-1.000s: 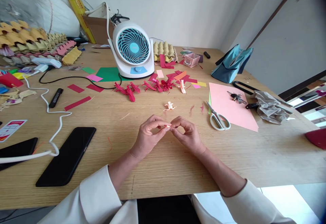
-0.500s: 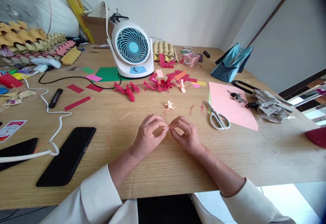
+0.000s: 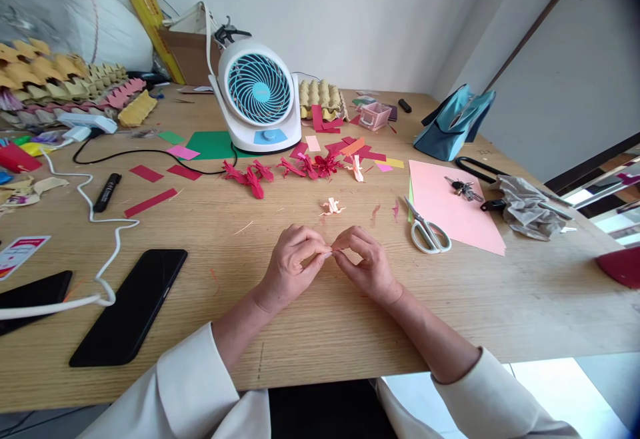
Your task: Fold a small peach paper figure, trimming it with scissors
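Note:
My left hand [image 3: 294, 264] and my right hand [image 3: 367, 267] meet at their fingertips just above the wooden table. Both are closed in a pinch on a tiny piece of pale pink paper [image 3: 331, 250], mostly hidden by the fingers. Just beyond them lies a pale pink cut-paper figure [image 3: 333, 206] with thin curled ends. Farther back sit a second pale paper figure [image 3: 357, 168] and a row of crimson paper figures [image 3: 253, 178]. Scissors [image 3: 428, 229] with white handles rest to the right of my right hand, blades pointing away.
A white fan [image 3: 261, 96] stands at the back, with a green sheet [image 3: 205, 145] and red paper strips near it. Keys [image 3: 466, 189] lie on pink paper sheets [image 3: 450, 216] at right. To the left are a black phone [image 3: 130, 306], a marker [image 3: 107, 192] and a white cable [image 3: 117, 246].
My fingertips have closed a little further over the pale paper, so less of it shows. Both hands stay in nearly the same place, and the view has shifted slightly.

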The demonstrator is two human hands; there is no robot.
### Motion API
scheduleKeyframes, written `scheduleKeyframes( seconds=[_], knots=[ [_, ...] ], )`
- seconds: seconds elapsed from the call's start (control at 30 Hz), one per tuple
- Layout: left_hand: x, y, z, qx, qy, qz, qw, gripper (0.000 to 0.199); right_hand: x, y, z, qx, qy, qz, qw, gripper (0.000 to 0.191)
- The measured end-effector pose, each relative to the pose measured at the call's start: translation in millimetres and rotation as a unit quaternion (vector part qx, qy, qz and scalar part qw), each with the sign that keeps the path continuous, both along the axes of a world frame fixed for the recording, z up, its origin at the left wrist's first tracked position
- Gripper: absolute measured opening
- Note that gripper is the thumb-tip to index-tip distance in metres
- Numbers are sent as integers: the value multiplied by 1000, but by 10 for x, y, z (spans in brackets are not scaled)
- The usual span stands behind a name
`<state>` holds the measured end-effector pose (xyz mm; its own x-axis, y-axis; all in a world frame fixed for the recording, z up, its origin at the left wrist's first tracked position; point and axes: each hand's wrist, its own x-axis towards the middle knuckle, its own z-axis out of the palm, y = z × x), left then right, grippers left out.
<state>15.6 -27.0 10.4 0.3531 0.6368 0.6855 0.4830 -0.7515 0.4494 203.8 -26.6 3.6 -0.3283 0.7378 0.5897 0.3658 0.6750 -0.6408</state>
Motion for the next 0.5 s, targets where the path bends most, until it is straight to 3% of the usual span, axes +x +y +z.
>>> scheduleKeyframes(
  seconds=[0.27,0.5],
  knots=[
    [25,-15,40,-45,-86,-4,995,9,9,19,25,-18,34,-5,999,7],
    [32,-13,90,-103,-147,-10,984,6,37,67,23,-94,101,15,990,10]
  ],
)
